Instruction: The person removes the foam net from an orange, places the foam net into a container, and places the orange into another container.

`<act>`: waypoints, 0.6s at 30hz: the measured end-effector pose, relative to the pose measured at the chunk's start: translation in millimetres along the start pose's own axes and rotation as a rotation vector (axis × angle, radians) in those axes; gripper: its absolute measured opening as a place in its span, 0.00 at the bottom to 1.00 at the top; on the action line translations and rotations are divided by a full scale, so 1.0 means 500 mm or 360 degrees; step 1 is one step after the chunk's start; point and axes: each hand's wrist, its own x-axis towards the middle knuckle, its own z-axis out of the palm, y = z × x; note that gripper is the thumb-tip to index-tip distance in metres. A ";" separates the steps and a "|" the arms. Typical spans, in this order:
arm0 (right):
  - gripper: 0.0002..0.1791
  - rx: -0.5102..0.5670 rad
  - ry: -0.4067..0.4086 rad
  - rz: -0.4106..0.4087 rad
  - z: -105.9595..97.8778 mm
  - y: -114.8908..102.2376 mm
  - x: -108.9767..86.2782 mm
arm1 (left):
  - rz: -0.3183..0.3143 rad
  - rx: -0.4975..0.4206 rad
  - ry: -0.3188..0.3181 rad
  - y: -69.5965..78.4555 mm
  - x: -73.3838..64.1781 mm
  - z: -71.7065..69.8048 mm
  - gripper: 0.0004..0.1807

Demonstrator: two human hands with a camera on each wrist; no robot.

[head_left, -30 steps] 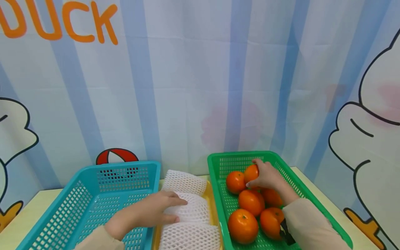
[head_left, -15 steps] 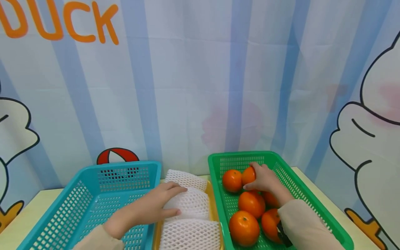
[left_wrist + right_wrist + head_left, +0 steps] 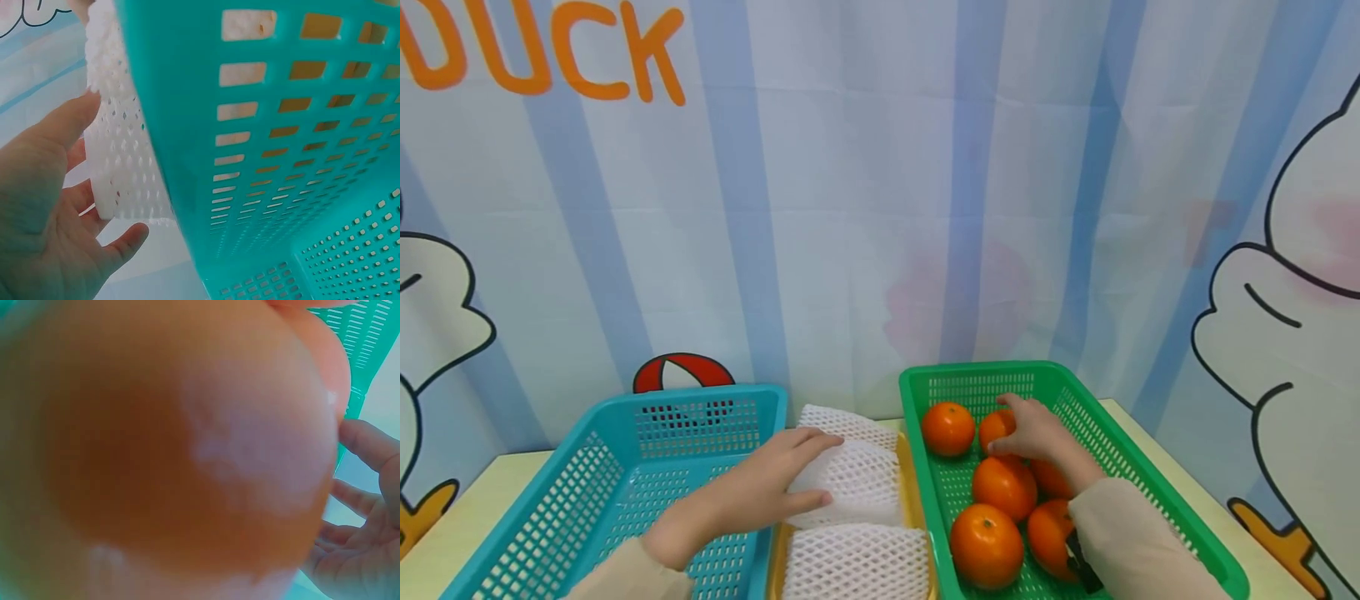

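Note:
My left hand (image 3: 752, 487) reaches over a white foam fruit net (image 3: 857, 479) in the middle, its fingers extended and the thumb apart. In the left wrist view, that hand's fingertips are right at the net's edge (image 3: 125, 150), beside the blue basket's wall. Inside the green basket (image 3: 917, 467), my right hand (image 3: 1041, 433) curls its fingers and thumb round an orange (image 3: 996, 428) near the back. Another orange (image 3: 948, 429) lies just left of it. Close to the camera, an orange (image 3: 187, 456) fills most of the right wrist view and hides part of the scene.
Several more oranges (image 3: 987, 546) lie toward the front of the green basket. A blue basket (image 3: 610, 408) stands at the left. Between the baskets is a yellow container (image 3: 912, 492) with several foam nets. A striped curtain (image 3: 865, 208) hangs behind the table.
The back left orange has rolled left, away from my right hand, which has shifted slightly left and down round the other orange. My left hand has moved slightly left and up over the nets.

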 end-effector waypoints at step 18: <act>0.32 0.0058 -0.0033 -0.0185 -0.043 0.005 -0.009 | -0.0097 0.0199 0.0208 0.000 -0.017 -0.028 0.35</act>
